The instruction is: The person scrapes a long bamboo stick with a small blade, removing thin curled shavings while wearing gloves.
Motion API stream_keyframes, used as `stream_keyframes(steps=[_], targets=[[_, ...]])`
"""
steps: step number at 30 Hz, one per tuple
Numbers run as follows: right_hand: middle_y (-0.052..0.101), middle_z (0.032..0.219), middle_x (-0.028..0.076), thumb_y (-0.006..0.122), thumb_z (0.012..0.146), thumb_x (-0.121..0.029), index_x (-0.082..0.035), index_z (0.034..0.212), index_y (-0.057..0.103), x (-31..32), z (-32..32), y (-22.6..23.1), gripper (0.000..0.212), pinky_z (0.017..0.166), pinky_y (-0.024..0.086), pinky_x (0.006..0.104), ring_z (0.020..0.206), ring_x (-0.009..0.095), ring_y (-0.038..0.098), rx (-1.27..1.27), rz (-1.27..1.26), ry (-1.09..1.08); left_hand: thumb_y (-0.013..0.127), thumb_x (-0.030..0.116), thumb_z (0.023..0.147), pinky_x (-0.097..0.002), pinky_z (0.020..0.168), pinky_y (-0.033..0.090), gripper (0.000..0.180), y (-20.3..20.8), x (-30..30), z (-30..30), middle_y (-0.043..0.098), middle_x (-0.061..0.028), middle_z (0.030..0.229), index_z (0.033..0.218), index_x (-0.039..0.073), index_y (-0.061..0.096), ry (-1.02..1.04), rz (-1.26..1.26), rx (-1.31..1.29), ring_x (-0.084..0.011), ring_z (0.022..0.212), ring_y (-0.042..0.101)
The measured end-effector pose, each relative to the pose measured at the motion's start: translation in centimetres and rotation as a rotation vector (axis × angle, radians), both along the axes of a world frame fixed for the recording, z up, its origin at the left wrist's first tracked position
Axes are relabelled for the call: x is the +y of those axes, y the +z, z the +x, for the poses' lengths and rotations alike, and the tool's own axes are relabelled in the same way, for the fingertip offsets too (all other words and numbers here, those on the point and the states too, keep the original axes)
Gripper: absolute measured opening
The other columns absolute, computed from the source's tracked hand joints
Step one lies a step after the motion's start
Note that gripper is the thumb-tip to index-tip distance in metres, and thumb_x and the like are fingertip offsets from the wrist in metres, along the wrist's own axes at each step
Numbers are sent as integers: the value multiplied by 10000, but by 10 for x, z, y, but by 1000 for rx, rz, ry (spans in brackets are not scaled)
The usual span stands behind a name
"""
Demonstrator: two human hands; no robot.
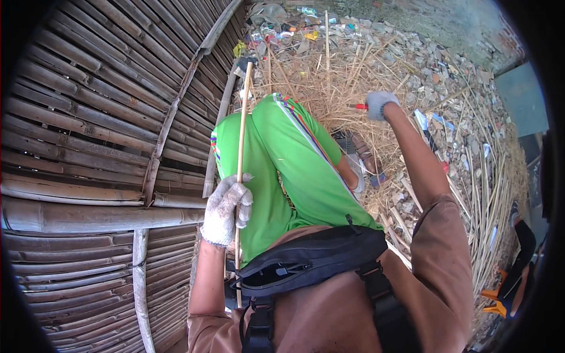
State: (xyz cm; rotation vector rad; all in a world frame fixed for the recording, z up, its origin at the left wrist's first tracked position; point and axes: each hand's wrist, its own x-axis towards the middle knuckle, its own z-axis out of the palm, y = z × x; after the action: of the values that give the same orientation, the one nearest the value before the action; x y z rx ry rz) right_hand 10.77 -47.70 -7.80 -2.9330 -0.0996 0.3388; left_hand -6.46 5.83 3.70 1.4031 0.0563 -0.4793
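Note:
My left hand [226, 209], in a whitish knit work glove, is closed around a long, pale bamboo strip [243, 117]. The strip stands nearly upright in the view, running up past my knee and down beside the black waist bag [312, 259]. Out to the right, my right hand [381, 106], in a grey-white glove, is closed on a small tool with a red handle [360, 106]. Its working end is too small to make out. That hand is apart from the strip, above ground strewn with straw-like shavings [335, 97]. Green trousers [294, 159] cover my bent legs.
A bamboo slat wall [106, 106] rises close on my left. Rubble and litter [412, 70] spread ahead and right, with long thin strips [471, 229] lying at the right. At the far right edge are another person's dark-sleeved limb [524, 241] and an orange object [497, 297].

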Motion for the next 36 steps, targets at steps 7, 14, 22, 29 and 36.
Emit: stream_keyframes(steps=[7, 14, 22, 29, 36], targets=[[616, 705, 6, 716, 1034, -444, -29, 1088, 711, 21, -51, -9, 418, 460, 437, 315, 503, 113, 560, 209, 698, -454, 618, 248, 1109, -236, 421, 376, 403, 5, -5, 21, 679, -59, 810, 1375, -56, 612, -15, -79, -21, -104, 498, 538], [749, 941, 233, 635, 1017, -594, 36, 1120, 703, 10, -40, -13, 642, 833, 571, 479, 873, 364, 737, 62, 471, -486, 591, 216, 1127, -219, 485, 450, 391, 12, -29, 40, 702, -45, 893, 1416, -47, 616, -45, 210, -124, -77, 596, 594], [730, 997, 252, 501, 1078, -658, -46, 1115, 690, 127, -54, 57, 641, 858, 546, 549, 967, 473, 712, -401, 557, -217, 547, 218, 1150, -216, 504, 474, 346, -12, -71, 57, 699, -24, 876, 1391, -18, 626, -143, 327, -140, -63, 616, 614], [700, 891, 241, 543, 1083, -564, -71, 1047, 667, 172, -43, 52, 510, 788, 543, 576, 881, 478, 705, -534, 665, -7, 530, 294, 1160, -216, 512, 485, 374, -29, -87, 75, 626, 3, 812, 1404, 30, 631, -155, 346, -105, -58, 616, 578], [745, 854, 174, 546, 1049, -643, -123, 974, 674, 180, -34, 49, 540, 720, 570, 570, 801, 418, 743, -666, 550, 27, 501, 287, 1167, -237, 404, 364, 374, -13, -102, 77, 530, 31, 690, 1419, 31, 609, -182, 275, -128, -54, 480, 456]])
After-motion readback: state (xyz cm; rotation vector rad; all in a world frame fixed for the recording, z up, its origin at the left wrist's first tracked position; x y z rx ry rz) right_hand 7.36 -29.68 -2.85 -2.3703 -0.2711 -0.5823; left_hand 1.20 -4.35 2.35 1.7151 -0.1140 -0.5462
